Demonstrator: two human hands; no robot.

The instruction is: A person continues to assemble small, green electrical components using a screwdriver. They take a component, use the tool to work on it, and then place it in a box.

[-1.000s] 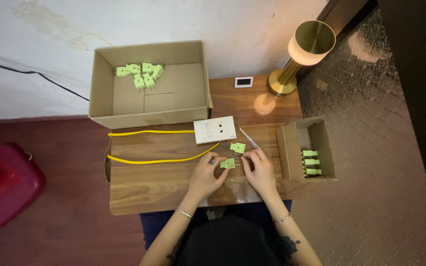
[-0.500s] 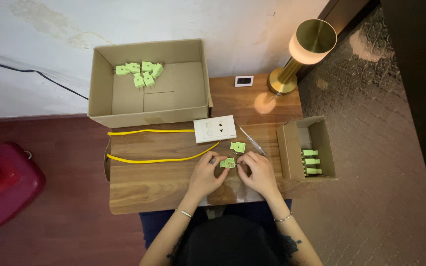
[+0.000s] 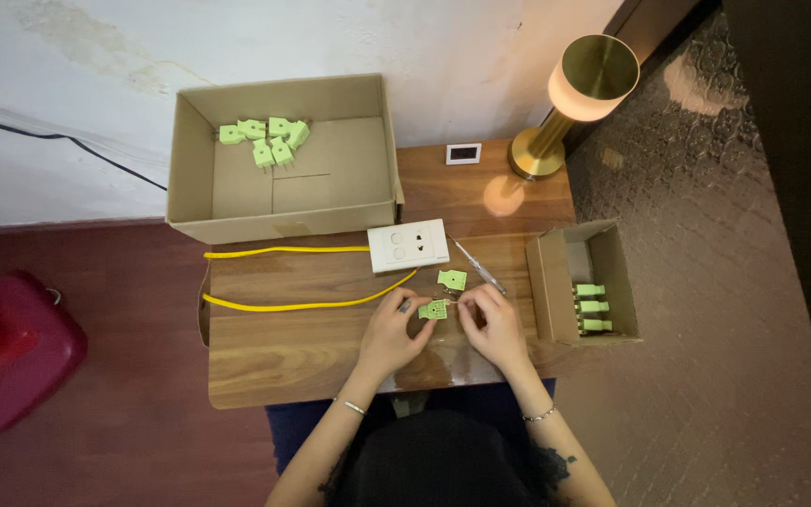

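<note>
**Two hands working a small green plug over a wooden tabletop**

Seen from above, a person sat at a wooden tabletop (image 3: 283, 361). The left hand (image 3: 394, 330) and right hand (image 3: 492, 324) met at a pale green plug (image 3: 433, 309), each grip pinched narrow on one end, likely so it stayed steady just above the wood. A second green piece (image 3: 451, 278) lay just beyond, beside a thin metal tool (image 3: 479, 267) (possibly a screwdriver). A white socket block (image 3: 408, 245) with a yellow cable (image 3: 293, 304) sat near. More green plugs lay in a large cardboard box (image 3: 194, 202) at the back and a small box (image 3: 544, 291) on the right, within reach. A brass lamp (image 3: 584, 84) glowed.
</note>
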